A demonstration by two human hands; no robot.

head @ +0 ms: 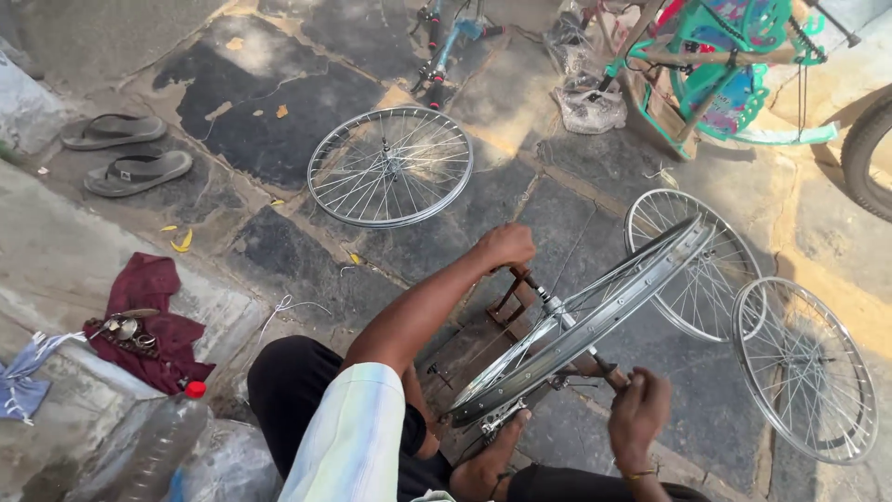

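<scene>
A spoked bicycle wheel rim (pixel 595 316) stands tilted on edge in a rusty truing stand (pixel 509 302) between my knees. My left hand (pixel 506 245) is closed on the top of the stand's far post, by the wheel's axle. At the near side my right hand (pixel 639 409) grips the near end of the axle or a tool there, fingers curled shut; what it holds is partly hidden. One bare foot (pixel 483 465) rests against the base below the rim.
Three more spoked wheels lie flat on the stone paving: one ahead (pixel 390 167), two at right (pixel 697 265) (pixel 804 372). A maroon cloth with small parts (pixel 149 321), a plastic bottle (pixel 163 442), sandals (pixel 130 153) at left. A teal bicycle frame (pixel 725 65) stands at the back right.
</scene>
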